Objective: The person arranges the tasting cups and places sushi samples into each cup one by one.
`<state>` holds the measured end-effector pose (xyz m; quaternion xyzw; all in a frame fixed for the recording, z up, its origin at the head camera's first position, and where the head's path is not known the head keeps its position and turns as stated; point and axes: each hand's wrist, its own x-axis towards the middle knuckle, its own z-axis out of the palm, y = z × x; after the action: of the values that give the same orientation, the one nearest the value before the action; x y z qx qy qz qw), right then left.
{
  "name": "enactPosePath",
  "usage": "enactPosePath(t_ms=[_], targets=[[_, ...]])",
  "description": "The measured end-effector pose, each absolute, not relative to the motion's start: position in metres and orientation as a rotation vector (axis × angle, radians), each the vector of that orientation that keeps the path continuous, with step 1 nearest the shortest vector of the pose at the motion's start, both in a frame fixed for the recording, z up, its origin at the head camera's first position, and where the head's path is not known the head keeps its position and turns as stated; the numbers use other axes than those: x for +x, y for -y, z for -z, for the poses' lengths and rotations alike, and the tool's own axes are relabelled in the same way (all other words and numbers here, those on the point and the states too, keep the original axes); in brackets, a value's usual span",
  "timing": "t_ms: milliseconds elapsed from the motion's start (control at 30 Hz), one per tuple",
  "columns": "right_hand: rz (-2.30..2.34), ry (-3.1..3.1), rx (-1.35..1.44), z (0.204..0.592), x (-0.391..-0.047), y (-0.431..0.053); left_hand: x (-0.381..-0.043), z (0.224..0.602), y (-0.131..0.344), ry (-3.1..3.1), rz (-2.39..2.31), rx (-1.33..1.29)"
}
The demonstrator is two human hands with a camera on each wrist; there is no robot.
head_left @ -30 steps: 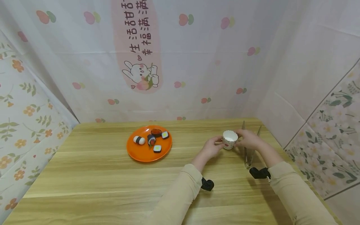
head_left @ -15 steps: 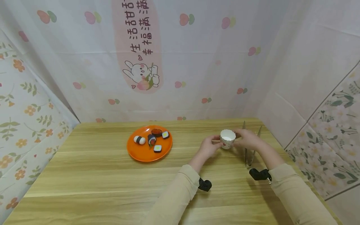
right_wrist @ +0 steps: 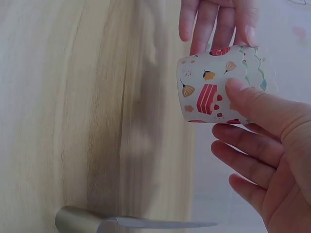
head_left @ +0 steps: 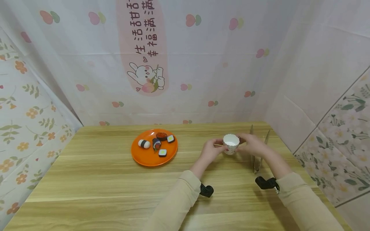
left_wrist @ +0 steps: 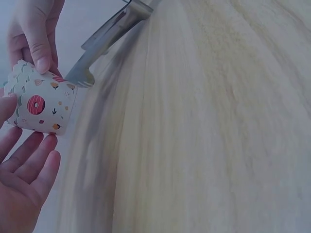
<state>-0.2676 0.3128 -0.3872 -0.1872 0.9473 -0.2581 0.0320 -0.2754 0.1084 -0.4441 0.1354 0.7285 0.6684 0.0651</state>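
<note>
A white paper baking cup [head_left: 230, 149] with a scalloped rim is at the right of the table, its mouth facing up. Small cakes and a pink doughnut are printed on its side, as the left wrist view of the cup [left_wrist: 46, 104] shows. My left hand [head_left: 210, 152] holds it from the left, thumb near the rim and fingers along the side. From the opposite side my right hand [head_left: 254, 147] grips it, with the thumb pressed on the printed wall [right_wrist: 209, 92]. Metal tongs [head_left: 256, 164] lie beside my right hand, legs spread, partly covered by it.
Left of the hands, an orange plate [head_left: 144, 156] bears several toy sushi pieces, among them a white one with a black band [head_left: 144, 144] and a red-topped one [head_left: 161, 136]. A patterned cloth [head_left: 202, 77] hangs behind the wooden table [head_left: 101, 186].
Both hands have shifted a little to the left with the paper cup between them. The tongs and the plate have stayed in place.
</note>
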Motion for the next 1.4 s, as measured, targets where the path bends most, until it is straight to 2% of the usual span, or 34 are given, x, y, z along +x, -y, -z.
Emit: enactPosePath(t_ms=[433, 1400], targets=[[0.835, -2.924, -0.59, 0.384, -0.259, -0.303, -0.271, 0.437, -0.096, -2.223, -1.966, 0.394], [0.992, -2.937, -0.61, 0.383, -0.244, -0.276, -0.259, 0.429, -0.061, -2.279, -1.957, 0.539]])
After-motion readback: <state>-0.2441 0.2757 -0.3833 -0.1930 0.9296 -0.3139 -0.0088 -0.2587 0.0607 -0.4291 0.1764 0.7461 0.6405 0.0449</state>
